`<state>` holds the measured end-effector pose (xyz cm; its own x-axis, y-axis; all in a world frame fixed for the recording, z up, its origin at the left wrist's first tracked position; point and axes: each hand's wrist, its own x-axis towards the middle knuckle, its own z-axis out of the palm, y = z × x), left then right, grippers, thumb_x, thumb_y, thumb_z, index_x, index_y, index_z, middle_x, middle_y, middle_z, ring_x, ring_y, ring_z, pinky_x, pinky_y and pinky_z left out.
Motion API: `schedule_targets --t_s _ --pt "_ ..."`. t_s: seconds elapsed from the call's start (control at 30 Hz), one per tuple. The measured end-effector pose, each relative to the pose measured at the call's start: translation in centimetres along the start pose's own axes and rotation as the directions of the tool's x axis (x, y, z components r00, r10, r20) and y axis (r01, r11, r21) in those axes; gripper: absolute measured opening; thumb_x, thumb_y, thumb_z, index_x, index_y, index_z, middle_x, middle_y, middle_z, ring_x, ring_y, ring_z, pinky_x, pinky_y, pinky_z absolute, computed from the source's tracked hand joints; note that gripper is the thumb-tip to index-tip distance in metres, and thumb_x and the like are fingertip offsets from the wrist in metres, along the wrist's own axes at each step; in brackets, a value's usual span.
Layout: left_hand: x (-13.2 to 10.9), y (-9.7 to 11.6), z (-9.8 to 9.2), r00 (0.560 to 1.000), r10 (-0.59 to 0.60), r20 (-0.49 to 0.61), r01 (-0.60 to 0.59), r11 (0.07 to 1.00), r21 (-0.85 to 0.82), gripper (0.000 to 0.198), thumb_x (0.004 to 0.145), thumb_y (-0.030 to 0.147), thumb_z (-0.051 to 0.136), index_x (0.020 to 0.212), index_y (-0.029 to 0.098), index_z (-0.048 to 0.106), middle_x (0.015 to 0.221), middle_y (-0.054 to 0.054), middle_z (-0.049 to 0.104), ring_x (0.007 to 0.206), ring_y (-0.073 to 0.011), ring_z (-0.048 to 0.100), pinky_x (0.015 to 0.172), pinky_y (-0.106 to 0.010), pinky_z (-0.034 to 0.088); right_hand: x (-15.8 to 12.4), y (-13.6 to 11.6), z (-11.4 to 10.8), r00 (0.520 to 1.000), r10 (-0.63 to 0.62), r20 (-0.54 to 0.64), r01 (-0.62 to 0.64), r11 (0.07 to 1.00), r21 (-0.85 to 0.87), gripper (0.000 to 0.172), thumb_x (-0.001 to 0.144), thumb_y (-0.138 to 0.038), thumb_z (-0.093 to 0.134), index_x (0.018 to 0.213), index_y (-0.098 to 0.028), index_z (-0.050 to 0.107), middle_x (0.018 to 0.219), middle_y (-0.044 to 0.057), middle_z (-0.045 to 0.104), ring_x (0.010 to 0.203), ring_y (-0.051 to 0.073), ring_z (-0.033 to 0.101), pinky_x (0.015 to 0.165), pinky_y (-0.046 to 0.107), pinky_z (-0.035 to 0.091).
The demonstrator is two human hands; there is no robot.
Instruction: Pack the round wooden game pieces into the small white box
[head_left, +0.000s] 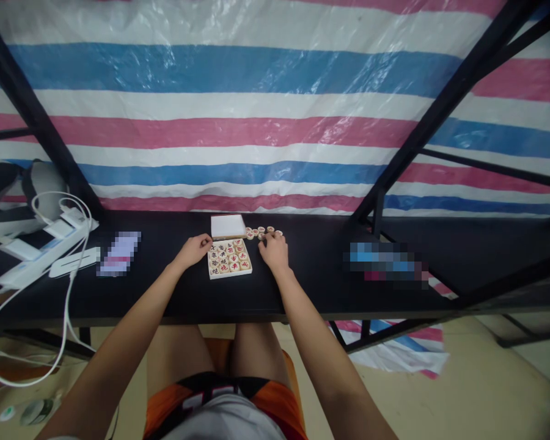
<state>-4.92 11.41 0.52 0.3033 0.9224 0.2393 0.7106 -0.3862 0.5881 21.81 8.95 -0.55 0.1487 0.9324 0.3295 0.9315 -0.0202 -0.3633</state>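
Observation:
A small wooden box [230,274] on the black table holds several round chess pieces with red and black characters. My left hand [193,250] rests at the box's upper left corner, fingers curled against its rim. My right hand [274,249] lies just right of the box, fingers bent over a loose piece from the short row of loose pieces [262,231] behind it. What the fingertips pinch is too small to make out. The box's white lid [228,225] lies flat just behind the box.
A white power strip with plugs and cables [50,244] fills the table's left end. Black frame bars [421,134] slope up on both sides before a striped tarp. The table's front edge [256,315] runs above my knees.

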Motion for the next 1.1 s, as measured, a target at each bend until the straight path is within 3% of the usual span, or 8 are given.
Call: schedule_targets --t_s 0.23,0.57,0.67,0.83,0.97,1.1 --pt "0.0 -0.1 0.0 1.0 0.007 -0.002 -0.007 1.0 0.007 0.025 0.083 0.036 0.047 0.087 0.019 0.065 0.068 0.0 0.062 0.062 -0.015 0.053 0.059 -0.025 0.036 -0.2 -0.7 -0.3 0.998 -0.065 0.014 0.066 0.997 -0.03 0.022 0.089 -0.031 0.048 0.097 -0.017 0.064 0.112 0.014 0.058 0.106 0.027 0.05 0.086 0.037 0.044" --pt "0.0 0.0 0.1 1.0 0.003 -0.007 -0.003 1.0 0.011 0.026 0.083 0.036 0.048 0.087 0.018 0.066 0.068 -0.001 0.062 0.061 -0.0151 0.053 0.059 -0.025 0.036 -0.1 -0.7 0.0 0.998 -0.041 0.049 0.042 0.999 -0.012 0.017 0.086 -0.026 0.049 0.096 -0.018 0.06 0.105 0.012 0.061 0.1 0.025 0.054 0.082 0.034 0.043" --pt "0.0 -0.1 0.1 1.0 0.006 -0.009 -0.006 1.0 0.005 0.025 0.083 0.036 0.048 0.087 0.018 0.066 0.068 -0.001 0.062 0.061 -0.0149 0.053 0.059 -0.025 0.036 -0.3 -1.1 -0.1 0.996 -0.086 -0.02 0.087 0.993 0.076 0.017 0.087 -0.025 0.049 0.098 -0.018 0.06 0.103 0.011 0.062 0.099 0.025 0.054 0.084 0.034 0.043" --pt "0.0 -0.1 0.1 1.0 0.023 -0.009 -0.023 1.0 0.009 0.026 0.083 0.035 0.048 0.088 0.019 0.067 0.069 -0.001 0.063 0.062 -0.0147 0.054 0.06 -0.024 0.037 -0.8 -2.9 -0.2 0.946 -0.31 -0.095 0.323 0.881 0.347 0.016 0.088 -0.028 0.048 0.095 -0.02 0.061 0.103 0.007 0.064 0.103 0.022 0.054 0.094 0.035 0.04" --pt "0.0 0.1 0.0 1.0 0.018 0.01 -0.018 1.0 0.011 0.03 0.083 0.038 0.049 0.091 0.018 0.07 0.07 -0.001 0.065 0.063 -0.0153 0.055 0.061 -0.025 0.038 -1.0 -3.5 -0.1 0.93 -0.36 -0.079 0.347 0.781 0.52 0.014 0.085 -0.029 0.053 0.092 -0.022 0.063 0.099 0.003 0.066 0.097 0.018 0.057 0.089 0.031 0.043" --pt "-0.1 0.5 -0.1 1.0 0.009 0.027 -0.009 1.0 0.005 0.035 0.083 0.04 0.05 0.095 0.016 0.072 0.07 -0.002 0.065 0.063 -0.0156 0.055 0.062 -0.025 0.039 -1.1 -3.6 -0.3 0.927 -0.375 -0.033 0.328 0.763 0.557 0.014 0.083 -0.029 0.057 0.091 -0.022 0.066 0.096 0.002 0.068 0.095 0.018 0.059 0.088 0.03 0.043"
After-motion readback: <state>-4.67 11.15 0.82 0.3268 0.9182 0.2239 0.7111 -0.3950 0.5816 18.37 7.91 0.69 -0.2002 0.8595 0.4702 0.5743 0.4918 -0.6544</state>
